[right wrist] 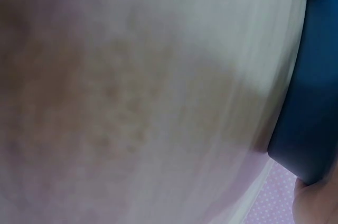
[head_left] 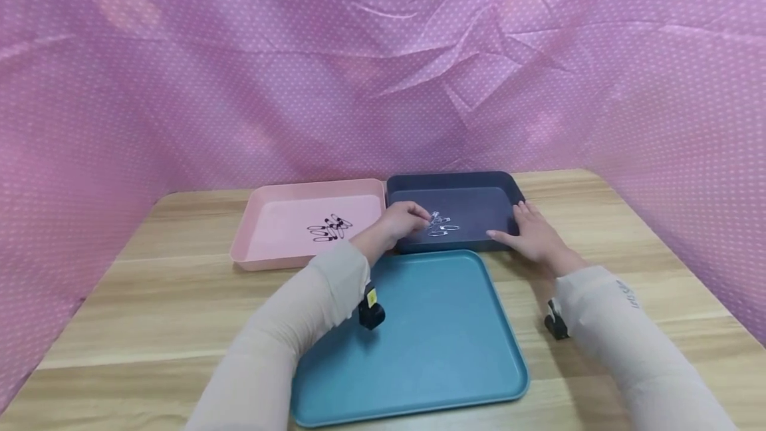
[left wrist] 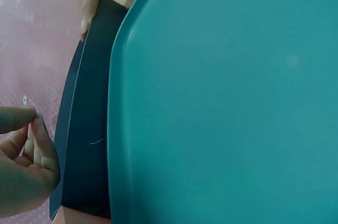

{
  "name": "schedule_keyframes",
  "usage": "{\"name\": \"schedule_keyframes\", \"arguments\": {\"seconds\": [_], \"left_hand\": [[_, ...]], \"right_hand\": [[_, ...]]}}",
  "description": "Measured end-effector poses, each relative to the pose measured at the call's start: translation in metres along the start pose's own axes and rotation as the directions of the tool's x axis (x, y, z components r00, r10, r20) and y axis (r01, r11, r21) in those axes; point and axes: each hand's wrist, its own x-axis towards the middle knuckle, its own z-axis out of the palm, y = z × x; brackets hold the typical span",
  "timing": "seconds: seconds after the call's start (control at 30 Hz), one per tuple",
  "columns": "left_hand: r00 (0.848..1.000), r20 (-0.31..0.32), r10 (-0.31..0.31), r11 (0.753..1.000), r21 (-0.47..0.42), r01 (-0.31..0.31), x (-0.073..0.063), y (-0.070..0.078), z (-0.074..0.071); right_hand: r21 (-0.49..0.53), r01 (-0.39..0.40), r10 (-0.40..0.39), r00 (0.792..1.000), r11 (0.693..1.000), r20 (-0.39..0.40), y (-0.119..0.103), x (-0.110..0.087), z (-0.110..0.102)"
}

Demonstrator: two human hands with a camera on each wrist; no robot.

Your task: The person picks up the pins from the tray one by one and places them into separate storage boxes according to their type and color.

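Note:
My left hand (head_left: pixel 399 221) is over the near left part of a dark blue tray (head_left: pixel 479 203). Between thumb and forefinger it pinches a silver safety pin (left wrist: pixel 31 104), seen in the left wrist view. Several more silver safety pins (head_left: pixel 449 227) lie in the dark tray beside those fingertips. At the tray's near right corner, my right hand (head_left: pixel 538 238) rests with its fingers along the right rim and its thumb spread out over the near rim. The right wrist view catches only part of that hand, against the tray's outer corner.
A pink tray (head_left: pixel 287 218) stands left of the dark one, with several black safety pins (head_left: pixel 320 239) inside. Nearer me, a flat teal tray (head_left: pixel 437 331) lies on the wooden table (head_left: pixel 155 324), partly under my left forearm. Pink dotted cloth (head_left: pixel 359 72) surrounds the table.

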Motion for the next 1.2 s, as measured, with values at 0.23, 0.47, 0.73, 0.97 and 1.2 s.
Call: {"name": "schedule_keyframes", "arguments": {"seconds": [0.23,0.47,0.73,0.97,1.2], "left_hand": [[0.996,-0.085,-0.022,0.999,0.044,0.025,0.025,0.001,0.008],[0.982,-0.191,-0.010,0.981,0.190,0.046,0.053,-0.012,0.015],[0.971,-0.240,0.001,0.916,0.389,0.096,0.093,-0.035,0.024],[0.939,-0.341,0.031,0.870,0.471,0.143,0.152,-0.073,0.033],[0.959,-0.281,0.025,0.845,0.518,0.130,0.148,-0.067,0.030]], "right_hand": [[-0.007,-0.002,0.002,1.000,1.000,0.012,0.002,0.003,-0.001],[-0.010,0.005,-0.005,1.000,1.000,0.016,0.003,0.003,-0.001],[-0.009,0.005,-0.005,1.000,1.000,0.010,0.003,0.003,0.000],[-0.014,0.004,-0.004,1.000,1.000,0.005,0.004,0.005,0.001],[-0.012,0.000,0.000,1.000,1.000,0.007,0.005,0.006,0.003]]}}
